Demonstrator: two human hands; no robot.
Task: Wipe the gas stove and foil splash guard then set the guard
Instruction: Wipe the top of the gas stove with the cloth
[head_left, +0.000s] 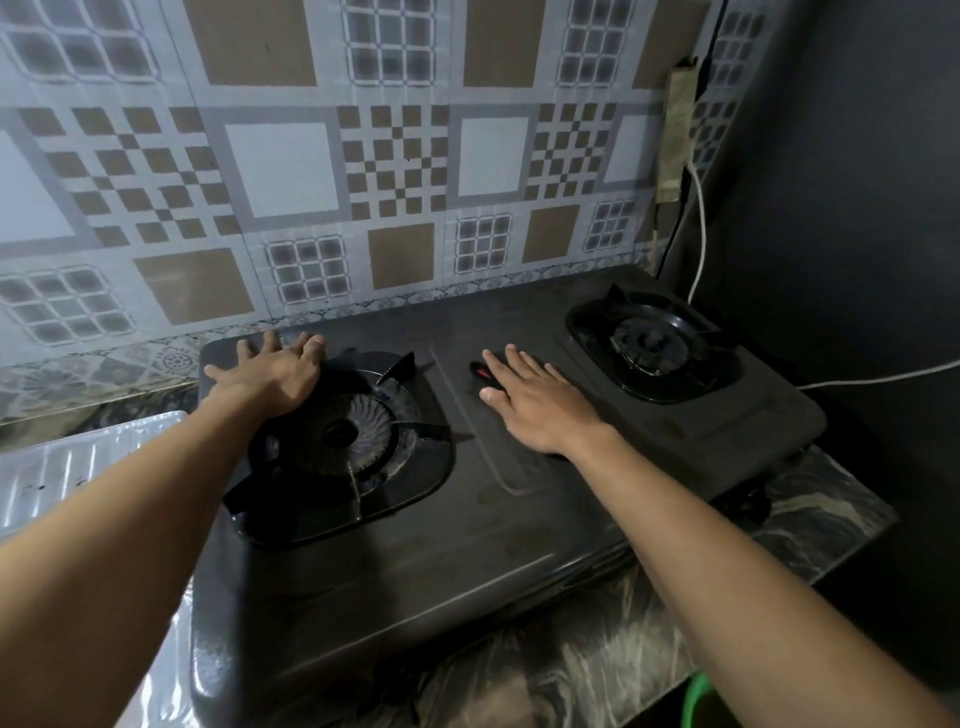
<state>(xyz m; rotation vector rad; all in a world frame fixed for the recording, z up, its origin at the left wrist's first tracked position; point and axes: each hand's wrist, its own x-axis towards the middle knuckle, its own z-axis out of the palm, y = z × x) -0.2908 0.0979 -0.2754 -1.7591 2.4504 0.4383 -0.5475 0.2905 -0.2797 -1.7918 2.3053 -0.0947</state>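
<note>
Left hand (270, 376), fingers spread, on gas stove (467, 545) far-left corner; right hand (540, 405), fingers straight, palm down on stove centre. Foil splash guard (67, 467) lies flat outside left forearm.

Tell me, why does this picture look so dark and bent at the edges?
Head view: the light is dim, so the black gas stove and the dark side wall lose detail; the wide lens bows the tiled wall; the foil splash guard at the left shows pale glare.
</note>
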